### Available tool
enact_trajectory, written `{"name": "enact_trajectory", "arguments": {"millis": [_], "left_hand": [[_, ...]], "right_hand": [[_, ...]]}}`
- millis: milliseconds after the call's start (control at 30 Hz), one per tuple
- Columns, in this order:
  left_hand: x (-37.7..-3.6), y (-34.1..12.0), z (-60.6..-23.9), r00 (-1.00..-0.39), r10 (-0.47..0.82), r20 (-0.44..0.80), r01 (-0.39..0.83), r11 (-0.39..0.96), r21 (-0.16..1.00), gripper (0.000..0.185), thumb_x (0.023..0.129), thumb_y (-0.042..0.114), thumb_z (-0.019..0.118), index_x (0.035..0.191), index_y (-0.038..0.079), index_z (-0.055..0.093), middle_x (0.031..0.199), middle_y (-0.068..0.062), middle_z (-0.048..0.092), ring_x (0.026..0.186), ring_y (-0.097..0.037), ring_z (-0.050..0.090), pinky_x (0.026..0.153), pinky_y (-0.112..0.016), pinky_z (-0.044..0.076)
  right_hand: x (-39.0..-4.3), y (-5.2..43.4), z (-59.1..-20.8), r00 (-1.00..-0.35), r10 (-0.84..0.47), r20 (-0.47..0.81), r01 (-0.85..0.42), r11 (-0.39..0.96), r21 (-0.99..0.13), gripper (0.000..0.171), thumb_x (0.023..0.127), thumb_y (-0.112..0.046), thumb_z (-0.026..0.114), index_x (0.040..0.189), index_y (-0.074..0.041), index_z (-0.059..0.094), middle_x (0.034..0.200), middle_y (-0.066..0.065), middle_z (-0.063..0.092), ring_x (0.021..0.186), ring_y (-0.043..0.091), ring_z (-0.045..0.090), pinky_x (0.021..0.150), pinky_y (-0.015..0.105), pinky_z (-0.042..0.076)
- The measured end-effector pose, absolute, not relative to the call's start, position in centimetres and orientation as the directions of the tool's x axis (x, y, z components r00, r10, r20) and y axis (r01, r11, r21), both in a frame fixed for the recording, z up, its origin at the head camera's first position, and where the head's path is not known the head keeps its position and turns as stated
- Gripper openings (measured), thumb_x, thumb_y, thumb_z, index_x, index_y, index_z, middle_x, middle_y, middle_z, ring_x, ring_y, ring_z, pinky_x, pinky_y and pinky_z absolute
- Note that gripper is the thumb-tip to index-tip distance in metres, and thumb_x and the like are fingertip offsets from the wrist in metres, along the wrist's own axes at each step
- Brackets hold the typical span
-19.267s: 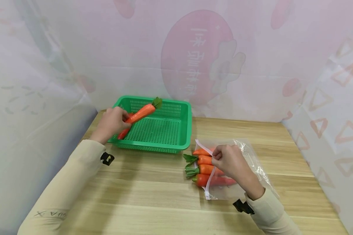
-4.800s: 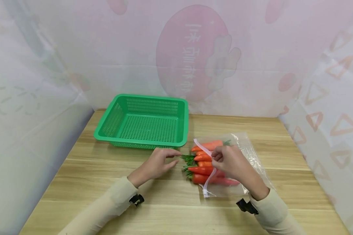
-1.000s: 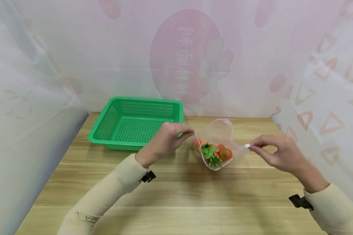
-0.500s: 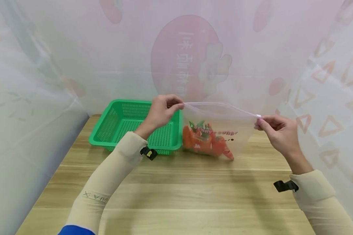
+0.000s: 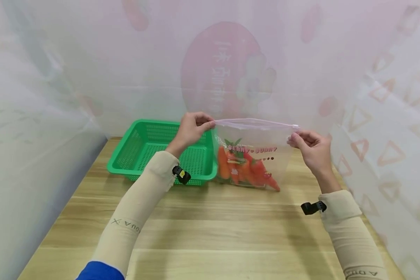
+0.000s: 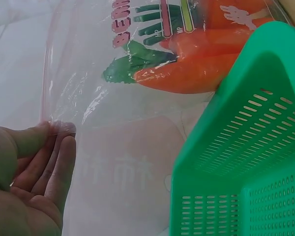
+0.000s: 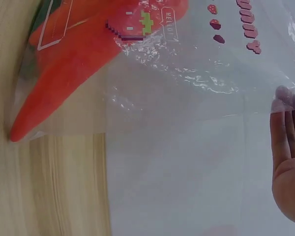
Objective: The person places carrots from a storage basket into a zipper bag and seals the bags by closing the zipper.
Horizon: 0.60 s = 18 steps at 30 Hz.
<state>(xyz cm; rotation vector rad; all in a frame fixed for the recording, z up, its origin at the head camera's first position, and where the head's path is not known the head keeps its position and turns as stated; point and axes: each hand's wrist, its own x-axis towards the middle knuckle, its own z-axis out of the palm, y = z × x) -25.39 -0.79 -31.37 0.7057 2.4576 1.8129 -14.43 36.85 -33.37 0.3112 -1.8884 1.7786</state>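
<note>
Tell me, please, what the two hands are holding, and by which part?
Both hold the clear bag of carrots: the left hand pinches one top corner, the right hand the other, at the zip strip.

Staged recording booth rather than a home or shop: pale wooden counter (image 5: 210, 233) enclosed on three sides by translucent printed plastic sheeting (image 5: 91, 70), bearing a pink fruit emblem (image 5: 227, 70) behind the fingers and triangle patterns to their right. Props limited to a green plastic basket (image 5: 143, 151) and toy carrots (image 5: 244, 171).
</note>
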Motion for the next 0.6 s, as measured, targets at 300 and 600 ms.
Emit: {"name": "enact_trajectory", "arguments": {"millis": [300, 600], "left_hand": [[-25.4, -1.1, -30.8, -0.900, 0.357, 0.251, 0.347, 0.236, 0.908, 0.016, 0.102, 0.016, 0.071, 0.110, 0.005, 0.079, 0.109, -0.019, 0.079, 0.096, -0.021, 0.075, 0.087, -0.036, 0.060], [-25.9, -0.9, -30.1, -0.881, 0.395, 0.260, 0.399, 0.327, 0.856, 0.022, 0.105, 0.024, 0.069, 0.119, 0.009, 0.078, 0.117, -0.011, 0.078, 0.107, -0.022, 0.074, 0.096, -0.042, 0.059]], "right_hand": [[-15.1, 37.3, -33.6, -0.838, 0.178, 0.516, -0.507, 0.094, -0.857, 0.019, 0.098, 0.006, 0.068, 0.106, 0.023, 0.067, 0.086, 0.003, 0.081, 0.077, 0.010, 0.079, 0.074, 0.023, 0.063], [-15.2, 37.3, -33.4, -0.845, 0.181, 0.504, -0.495, 0.094, -0.864, 0.016, 0.098, 0.004, 0.068, 0.107, 0.018, 0.070, 0.089, 0.001, 0.082, 0.077, 0.010, 0.079, 0.074, 0.023, 0.063]]}}
